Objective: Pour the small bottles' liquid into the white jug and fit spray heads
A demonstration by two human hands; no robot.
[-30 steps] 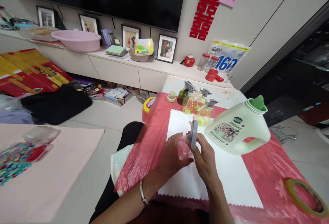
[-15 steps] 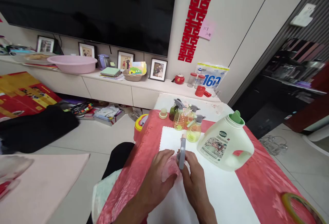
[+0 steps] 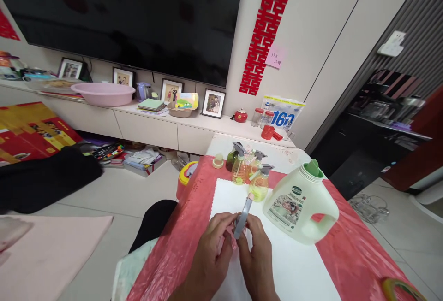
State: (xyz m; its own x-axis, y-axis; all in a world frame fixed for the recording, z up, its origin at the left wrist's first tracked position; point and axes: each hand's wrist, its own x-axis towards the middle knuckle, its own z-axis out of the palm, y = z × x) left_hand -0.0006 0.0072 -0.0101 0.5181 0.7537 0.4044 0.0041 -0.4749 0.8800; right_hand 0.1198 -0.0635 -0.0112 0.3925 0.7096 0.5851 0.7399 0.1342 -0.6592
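Over the white mat (image 3: 294,264), a small spray bottle (image 3: 244,218) with a grey trigger head and a clear, pinkish body is between my hands. My left hand (image 3: 212,250) is wrapped round its body, which is mostly covered by the fingers. With fingers bent at the collar below the trigger head, my right hand (image 3: 258,251) grips the bottle from the other side. Several spray bottles with yellowish liquid, one a front bottle (image 3: 259,186), stand just beyond. To their right is a big pale green detergent jug (image 3: 294,209), its green spout uncapped.
A greenish cap (image 3: 218,161) sits on the red table cover (image 3: 180,245), left of the bottles. A tape roll (image 3: 401,287) lies at the lower right. Behind stands a low cabinet (image 3: 197,129) with a pink basin (image 3: 104,94) and framed photos; a yellow-rimmed bucket (image 3: 183,179) is on the floor.
The view has tilted up slightly. The spray bottle's grey head has turned and leans more to the right. My left fingers have moved in closer around the collar.
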